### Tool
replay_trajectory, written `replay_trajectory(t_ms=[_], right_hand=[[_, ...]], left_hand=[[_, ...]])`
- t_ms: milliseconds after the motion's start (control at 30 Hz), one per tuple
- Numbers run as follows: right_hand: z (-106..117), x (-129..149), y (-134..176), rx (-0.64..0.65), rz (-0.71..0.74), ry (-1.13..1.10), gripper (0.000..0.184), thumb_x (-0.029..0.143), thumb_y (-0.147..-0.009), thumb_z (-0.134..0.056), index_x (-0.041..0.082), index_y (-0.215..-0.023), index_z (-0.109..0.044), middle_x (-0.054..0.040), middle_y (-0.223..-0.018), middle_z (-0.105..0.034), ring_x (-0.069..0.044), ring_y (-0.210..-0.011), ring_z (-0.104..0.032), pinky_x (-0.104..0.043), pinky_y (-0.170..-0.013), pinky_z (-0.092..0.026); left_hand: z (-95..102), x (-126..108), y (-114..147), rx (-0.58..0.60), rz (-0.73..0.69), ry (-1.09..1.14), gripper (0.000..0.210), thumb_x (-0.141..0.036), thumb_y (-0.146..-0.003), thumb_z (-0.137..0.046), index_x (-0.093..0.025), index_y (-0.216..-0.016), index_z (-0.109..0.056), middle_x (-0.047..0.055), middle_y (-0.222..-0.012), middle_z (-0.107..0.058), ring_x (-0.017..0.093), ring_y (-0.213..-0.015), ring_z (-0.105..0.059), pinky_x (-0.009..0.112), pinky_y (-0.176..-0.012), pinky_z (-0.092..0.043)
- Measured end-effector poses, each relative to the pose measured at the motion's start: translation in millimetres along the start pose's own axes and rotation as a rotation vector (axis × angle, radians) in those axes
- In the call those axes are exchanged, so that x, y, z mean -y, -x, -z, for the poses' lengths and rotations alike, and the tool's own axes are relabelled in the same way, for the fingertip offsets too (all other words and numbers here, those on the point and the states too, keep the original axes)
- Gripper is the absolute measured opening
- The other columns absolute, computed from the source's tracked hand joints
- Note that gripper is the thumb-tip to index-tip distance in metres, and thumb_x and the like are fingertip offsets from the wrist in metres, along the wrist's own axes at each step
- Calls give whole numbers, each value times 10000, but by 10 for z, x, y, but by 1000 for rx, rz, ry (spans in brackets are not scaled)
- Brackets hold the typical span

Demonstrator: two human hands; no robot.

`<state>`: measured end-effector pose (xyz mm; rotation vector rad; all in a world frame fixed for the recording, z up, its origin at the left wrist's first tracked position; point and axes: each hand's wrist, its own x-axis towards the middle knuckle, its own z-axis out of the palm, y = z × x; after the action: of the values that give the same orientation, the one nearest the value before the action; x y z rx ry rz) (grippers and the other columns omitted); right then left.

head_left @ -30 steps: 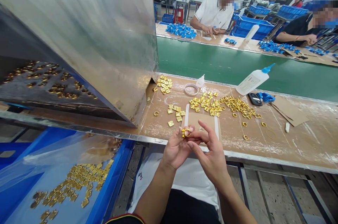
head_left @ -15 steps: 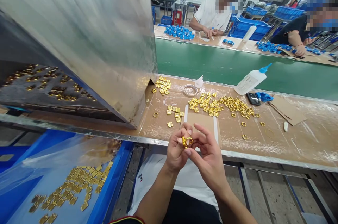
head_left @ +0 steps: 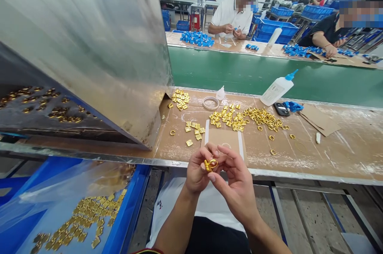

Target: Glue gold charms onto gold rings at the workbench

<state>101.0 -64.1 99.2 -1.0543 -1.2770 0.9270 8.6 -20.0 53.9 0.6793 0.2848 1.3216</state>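
Just in front of the bench edge, my left hand (head_left: 196,172) pinches a gold ring (head_left: 213,163) by its square, plate-like face, with the band turned to the right. My right hand (head_left: 237,176) closes on the band from the other side, its thumb at the lower edge and its fingertips partly hidden behind. On the bench beyond lie a pile of gold square plates (head_left: 229,117) and a heap of plain gold ring bands (head_left: 265,117). A brown cardboard sheet (head_left: 221,137) with white taped sides lies directly behind my fingers.
A metal hood (head_left: 89,46) fills the left, with gold pieces underneath. Below it, a blue crate (head_left: 127,198) holds gold squares. A glue bottle (head_left: 277,91), a tape roll (head_left: 211,103) and a small dropper bottle (head_left: 220,93) stand along the green belt (head_left: 233,69). Two co-workers sit opposite.
My view has shifted slightly. Both hands stay together at the ring, which has turned a little between my fingers. The co-worker in white has raised their hands from the table.
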Motion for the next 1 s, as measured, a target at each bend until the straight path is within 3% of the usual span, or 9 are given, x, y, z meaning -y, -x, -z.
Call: replay_trajectory(t_ms=[133,233,333,433,500,600,733,833,1000], right_hand=[[131,112,88,-27,8,-38,461,280,-888,-785,347,-1314,-621,-8,-978,-753,-138,-840,-721,-227,-751,-598],[451,72,75,-120,33,13,474,302,-889,-783,330,-1329,-607,-27,-974,-761,-155,-817,-722,-257,-728,-599],[944,-240,-137,-325,-8,255,464,369,-846,-797,265,-1263,-623,-53,-969,-758,-180,-781,-714,-312,-710,-592],[1404,-716,-488,-375,-115,490,521,526,-777,-771,196,-1156,-634,-77,-889,-753,-205,-684,-679,-363,-654,-572],[1587,-993,-716,-344,-151,637,543,569,-798,-701,162,-1150,-627,-109,-884,-756,-232,-692,-689,-403,-679,-575],[1664,-1239,-955,-291,-147,771,501,529,-823,-668,157,-1157,-633,-124,-892,-758,-273,-746,-709,-465,-766,-571],[1624,-1337,-1046,-267,-126,817,424,448,-829,-674,178,-1155,-643,-130,-923,-759,-319,-841,-719,-530,-858,-551],[1633,-1367,-962,-259,-108,835,466,420,-829,-670,183,-1227,-616,-147,-1022,-759,-330,-896,-723,-564,-897,-549],[1646,-1409,-616,-316,-88,718,548,448,-846,-658,174,-1311,-562,-183,-1184,-726,-312,-1050,-714,-547,-967,-567]], left_hand=[[117,-116,-4,162,-73,-183,283,-478,-833,-784,-225,-924,-696,52,-1031,-641,155,-842,-625,292,-767,-544],[303,-337,28,234,-171,-421,240,-420,-912,-710,-252,-1083,-712,70,-1109,-675,166,-893,-656,275,-762,-548],[555,-574,90,131,-201,-794,161,-312,-950,-666,-230,-1078,-720,73,-1060,-702,168,-927,-657,263,-807,-541],[806,-696,140,-29,-186,-1183,126,-271,-938,-659,-211,-1028,-725,57,-985,-715,162,-867,-660,252,-783,-534],[939,-689,144,-103,-149,-1377,138,-286,-929,-648,-200,-1008,-723,52,-944,-721,168,-810,-664,262,-739,-540],[1064,-586,103,-112,-130,-1551,190,-307,-931,-611,-194,-1043,-716,80,-1020,-742,212,-871,-691,314,-752,-569],[1108,-423,-7,-58,-215,-1731,257,-284,-961,-572,-202,-1172,-694,109,-1182,-737,268,-1083,-681,422,-948,-554],[1090,-346,-92,-9,-263,-1826,257,-254,-985,-537,-198,-1184,-689,110,-1155,-742,273,-1077,-675,427,-958,-545],[1085,-344,-175,86,-262,-1889,240,-248,-1007,-496,-189,-1109,-706,99,-1009,-722,252,-937,-684,367,-820,-570]])
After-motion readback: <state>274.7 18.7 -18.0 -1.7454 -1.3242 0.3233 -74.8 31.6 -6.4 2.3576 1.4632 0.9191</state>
